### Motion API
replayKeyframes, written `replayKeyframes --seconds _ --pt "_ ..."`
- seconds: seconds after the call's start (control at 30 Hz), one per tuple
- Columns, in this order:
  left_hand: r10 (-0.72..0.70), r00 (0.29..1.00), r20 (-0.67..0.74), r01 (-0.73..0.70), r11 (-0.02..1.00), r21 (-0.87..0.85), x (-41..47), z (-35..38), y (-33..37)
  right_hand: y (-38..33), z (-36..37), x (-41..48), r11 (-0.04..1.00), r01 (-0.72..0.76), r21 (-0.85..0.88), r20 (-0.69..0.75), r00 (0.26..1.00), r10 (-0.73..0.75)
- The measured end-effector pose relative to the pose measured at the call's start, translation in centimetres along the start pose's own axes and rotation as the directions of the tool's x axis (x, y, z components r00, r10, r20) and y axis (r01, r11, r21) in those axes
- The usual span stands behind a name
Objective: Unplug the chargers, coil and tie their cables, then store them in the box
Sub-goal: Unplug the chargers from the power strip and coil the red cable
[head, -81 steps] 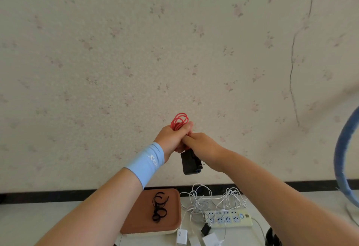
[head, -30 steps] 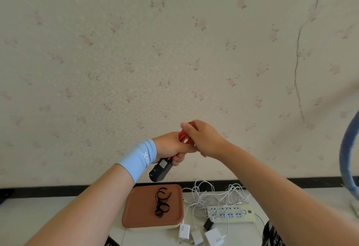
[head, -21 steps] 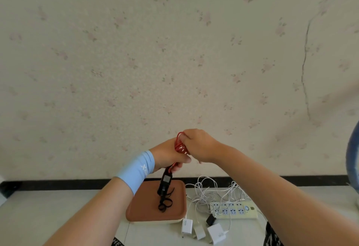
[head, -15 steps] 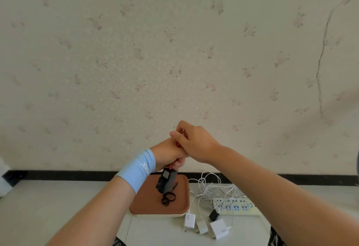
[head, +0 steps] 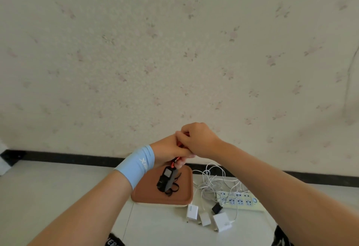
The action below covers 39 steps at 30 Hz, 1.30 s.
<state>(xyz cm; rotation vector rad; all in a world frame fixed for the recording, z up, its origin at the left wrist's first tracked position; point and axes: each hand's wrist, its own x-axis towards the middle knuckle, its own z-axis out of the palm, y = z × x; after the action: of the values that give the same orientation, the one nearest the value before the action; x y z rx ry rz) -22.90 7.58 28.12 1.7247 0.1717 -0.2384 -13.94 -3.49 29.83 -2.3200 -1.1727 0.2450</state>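
Head view, left hand: the left hand (head: 167,152) is raised in front of the wall at about 6 o'clock from the frame's centre. Its forearm comes up from 7 o'clock and its fingers are curled round the red cable (head: 180,145).
Head view, right hand: the right hand (head: 198,140) presses against the left from 3 o'clock with its knuckles up. Its forearm enters from 4 o'clock and its fingers are closed on the same cable.
Wristband: a light blue wristband (head: 136,165) sits on the left wrist.
Hidden: nearly all of the cable is inside the two fists, with only slivers of red between them. I cannot tell whether a tie is on it.
Black charger: the black charger (head: 166,179) hangs from the cable's end below the left hand, tilted, in front of the box lid.
Box: the box (head: 147,193) has a brown lid and a cream base and lies on the tabletop (head: 58,187) at 6 o'clock from the hands.
Ties: black ties (head: 173,189) lie on the lid, partly covered by the charger.
Power strip: the power strip (head: 240,202) lies at 3 o'clock from the box, with tangled white cables (head: 211,181) over its far end.
Loose chargers: three white chargers (head: 205,219) and a small black plug (head: 217,207) lie at 5 o'clock from the box.
Cut off: both arms run out of the frame's lower edge.
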Motion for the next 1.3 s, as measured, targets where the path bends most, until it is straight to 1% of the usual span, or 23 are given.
replayKeyframes --seconds 0.03,0.1,0.17,0.2,0.27,0.33,0.4,0.47,0.57,0.63,0.7,0.77,0.83,0.9,0.93,1.0,1.03,1.07,1.1,1.13,1.17,1.23,1.3 --pt "0.015 1.0 -0.026 -0.015 1.0 0.023 -0.1 -0.1 -0.1 0.0 0.3 0.2 1.0 -0.02 0.021 -0.01 1.0 0.02" --pt "0.043 0.993 -0.11 -0.027 0.989 0.147 0.0 -0.3 -0.3 0.1 0.8 0.6 0.996 -0.07 0.06 -0.05 0.996 0.073" --pt "0.04 0.977 -0.209 0.024 0.955 0.294 0.4 -0.4 -0.9 0.4 0.9 1.2 0.989 -0.104 0.107 -0.09 0.989 0.114" --pt "0.036 0.973 -0.228 0.045 0.939 0.342 0.6 -0.6 -1.2 0.6 1.1 1.5 0.986 -0.114 0.123 -0.101 0.987 0.127" --pt "0.014 0.983 -0.185 0.06 0.92 0.387 1.0 -0.8 -1.5 0.8 1.5 1.8 0.984 -0.114 0.134 -0.122 0.984 0.13" --pt "-0.04 0.994 -0.101 0.076 0.918 0.389 1.1 -1.2 -1.6 1.1 2.1 2.0 0.979 -0.125 0.163 -0.121 0.982 0.146" --pt "-0.11 0.994 -0.026 0.112 0.932 0.344 1.1 -1.6 -1.7 1.5 2.5 2.3 0.972 -0.179 0.153 -0.053 0.981 0.189" --pt "-0.171 0.985 0.008 0.158 0.928 0.338 1.4 -1.9 -2.2 2.3 2.8 2.7 0.973 -0.209 0.097 0.018 0.978 0.208" --pt "-0.193 0.981 -0.012 0.18 0.894 0.411 2.5 -2.4 -3.0 3.3 3.6 3.7 0.972 -0.223 0.078 0.033 0.975 0.221" --pt "-0.174 0.984 -0.05 0.18 0.921 0.345 3.7 -2.7 -3.8 3.8 4.2 4.8 0.972 -0.228 0.053 0.035 0.973 0.226" --pt "-0.13 0.977 -0.171 0.175 0.944 0.279 4.8 -3.3 -4.9 4.2 5.1 6.2 0.974 -0.224 0.021 0.041 0.974 0.223" --pt "-0.131 0.957 -0.258 0.208 0.931 0.299 6.0 -4.2 -6.2 4.8 6.3 7.6 0.978 -0.209 -0.013 0.081 0.975 0.209" --pt "-0.203 0.955 -0.216 0.261 0.922 0.285 7.3 -5.0 -7.6 5.6 7.7 8.8 0.976 -0.218 -0.02 0.149 0.964 0.219" --pt "-0.278 0.949 -0.146 0.31 0.905 0.292 8.4 -5.6 -9.3 6.6 9.4 9.8 0.962 -0.272 0.037 0.206 0.944 0.259" --pt "-0.299 0.945 -0.131 0.326 0.889 0.321 8.8 -6.0 -10.1 7.1 10.3 10.2 0.944 -0.31 0.112 0.23 0.932 0.279" --pt "-0.34 0.93 -0.142 0.368 0.853 0.371 9.4 -7.1 -12.0 8.0 12.2 10.8 0.855 -0.409 0.319 0.284 0.902 0.325" --pt "-0.361 0.92 -0.156 0.393 0.847 0.359 9.5 -7.8 -13.1 8.6 13.3 11.0 0.809 -0.447 0.383 0.307 0.887 0.345" --pt "-0.378 0.909 -0.175 0.416 0.847 0.331 9.6 -8.6 -14.3 9.3 14.5 11.0 0.807 -0.452 0.38 0.308 0.884 0.351" --pt "-0.388 0.9 -0.198 0.433 0.849 0.302 9.6 -9.3 -15.5 10.4 16.1 11.0 0.864 -0.409 0.294 0.286 0.9 0.329" --pt "-0.394 0.892 -0.222 0.445 0.852 0.274 9.6 -10.0 -16.7 11.6 17.6 10.8 0.934 -0.319 0.162 0.271 0.924 0.269" --pt "-0.397 0.886 -0.239 0.45 0.862 0.235 9.6 -10.6 -17.9 12.8 19.2 10.5 0.978 -0.206 0.03 0.297 0.936 0.188" --pt "-0.41 0.876 -0.253 0.448 0.886 0.117 9.8 -11.3 -20.2 14.6 22.1 9.6 0.986 0.027 -0.166 0.44 0.896 0.05" --pt "-0.449 0.86 -0.244 0.457 0.889 -0.025 10.0 -11.6 -21.8 15.5 24.5 8.9 0.944 0.181 -0.274 0.553 0.833 0.001"
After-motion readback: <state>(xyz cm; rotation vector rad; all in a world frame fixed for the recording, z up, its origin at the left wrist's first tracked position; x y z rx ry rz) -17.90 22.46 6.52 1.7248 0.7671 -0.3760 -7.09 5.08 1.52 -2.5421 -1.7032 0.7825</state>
